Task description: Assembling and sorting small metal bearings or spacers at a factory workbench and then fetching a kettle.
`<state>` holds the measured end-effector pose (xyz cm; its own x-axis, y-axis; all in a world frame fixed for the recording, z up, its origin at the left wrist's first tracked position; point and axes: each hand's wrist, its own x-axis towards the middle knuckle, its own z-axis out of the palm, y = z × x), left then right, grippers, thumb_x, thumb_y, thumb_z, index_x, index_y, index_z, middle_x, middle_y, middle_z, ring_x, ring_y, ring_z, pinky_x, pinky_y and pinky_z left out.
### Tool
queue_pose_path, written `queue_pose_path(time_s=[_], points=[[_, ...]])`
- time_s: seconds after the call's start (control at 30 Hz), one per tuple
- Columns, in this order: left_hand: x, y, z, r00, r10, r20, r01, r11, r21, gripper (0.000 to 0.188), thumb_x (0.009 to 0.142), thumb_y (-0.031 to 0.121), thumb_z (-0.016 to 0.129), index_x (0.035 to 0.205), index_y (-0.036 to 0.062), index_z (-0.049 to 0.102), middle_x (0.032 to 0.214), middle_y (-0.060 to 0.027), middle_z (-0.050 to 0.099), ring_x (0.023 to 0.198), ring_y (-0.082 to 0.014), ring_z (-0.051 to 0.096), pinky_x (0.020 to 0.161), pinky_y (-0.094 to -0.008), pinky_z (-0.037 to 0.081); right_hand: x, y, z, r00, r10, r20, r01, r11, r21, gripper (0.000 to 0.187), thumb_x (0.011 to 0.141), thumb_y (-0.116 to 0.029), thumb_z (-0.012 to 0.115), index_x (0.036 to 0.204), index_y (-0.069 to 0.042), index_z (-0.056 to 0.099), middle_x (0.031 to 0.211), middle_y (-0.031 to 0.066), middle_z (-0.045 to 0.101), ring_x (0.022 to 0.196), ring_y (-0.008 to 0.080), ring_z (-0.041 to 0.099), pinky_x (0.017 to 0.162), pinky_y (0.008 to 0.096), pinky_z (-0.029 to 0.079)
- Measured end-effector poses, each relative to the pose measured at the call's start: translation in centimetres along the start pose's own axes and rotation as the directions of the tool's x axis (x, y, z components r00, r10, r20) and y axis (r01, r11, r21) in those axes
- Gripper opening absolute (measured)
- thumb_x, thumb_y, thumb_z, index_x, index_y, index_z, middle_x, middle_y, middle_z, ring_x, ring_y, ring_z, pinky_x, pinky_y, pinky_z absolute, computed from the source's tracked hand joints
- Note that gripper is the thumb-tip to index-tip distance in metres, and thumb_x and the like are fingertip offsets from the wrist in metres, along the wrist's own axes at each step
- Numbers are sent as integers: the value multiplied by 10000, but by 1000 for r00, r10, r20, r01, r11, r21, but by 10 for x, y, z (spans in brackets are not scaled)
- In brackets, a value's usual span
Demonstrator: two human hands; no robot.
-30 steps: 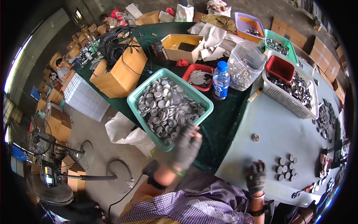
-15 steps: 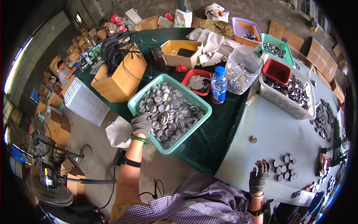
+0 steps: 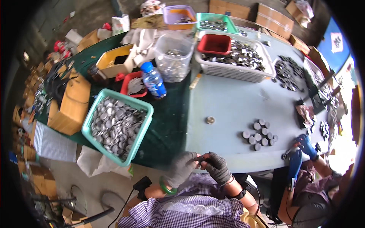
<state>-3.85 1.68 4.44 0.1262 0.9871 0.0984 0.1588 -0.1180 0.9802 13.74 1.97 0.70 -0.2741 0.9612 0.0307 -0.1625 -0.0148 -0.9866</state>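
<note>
head view: gray tabletop (image 3: 232,98), green cloth (image 3: 163,129), cartons (image 3: 274,19) beyond, left hand (image 3: 181,169) and right hand (image 3: 217,167) narrow around a dark piece (image 3: 200,158)

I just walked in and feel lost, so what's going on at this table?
A person in grey gloves is at the grey table. The right grip appears to pinch a small dark piece; the blurred left grip meets it at the fingertips. To the left, a green basket holds many grey round pieces; to the right, a loose group of round pieces lies on the table. A co-worker in blue gloves is farther right.
</note>
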Motion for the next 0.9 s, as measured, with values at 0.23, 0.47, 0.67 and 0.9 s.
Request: queue_pose_path(time_s=[0.23,0.47,0.67,0.9], points=[[101,-51,41,908,418,-10,-333,737,588,263,788,50,649,1050,33,636,998,-122,615,862,-253,611,757,-358,516,-28,14,-58,970,17,-244,5,996,88,135,895,-22,567,1023,-7,611,934,54,662,706,98,558,667,248,484],[165,-77,69,955,258,147,-233,343,910,236,789,273,621,940,95,655,1083,-130,601,947,-301,550,861,-389,456,-52,21,-73,978,66,-198,-27,980,197,185,882,-30,595,1063,-14,558,951,85,653,728,114,557,678,263,480],[132,-84,71,994,10,110,-54,910,410,200,785,142,688,949,52,621,835,-85,642,725,-190,622,696,-326,516,-55,22,-82,935,101,-341,-11,967,256,170,864,21,605,1025,-16,567,932,72,645,771,129,580,702,271,483],[41,-39,61,852,-438,286,522,751,-404,242,919,91,573,1141,-5,596,962,-66,659,775,-158,632,706,-277,538,-30,5,-59,948,-204,-245,106,926,-361,206,786,9,645,977,-47,595,843,131,606,742,280,613,643,342,495]])
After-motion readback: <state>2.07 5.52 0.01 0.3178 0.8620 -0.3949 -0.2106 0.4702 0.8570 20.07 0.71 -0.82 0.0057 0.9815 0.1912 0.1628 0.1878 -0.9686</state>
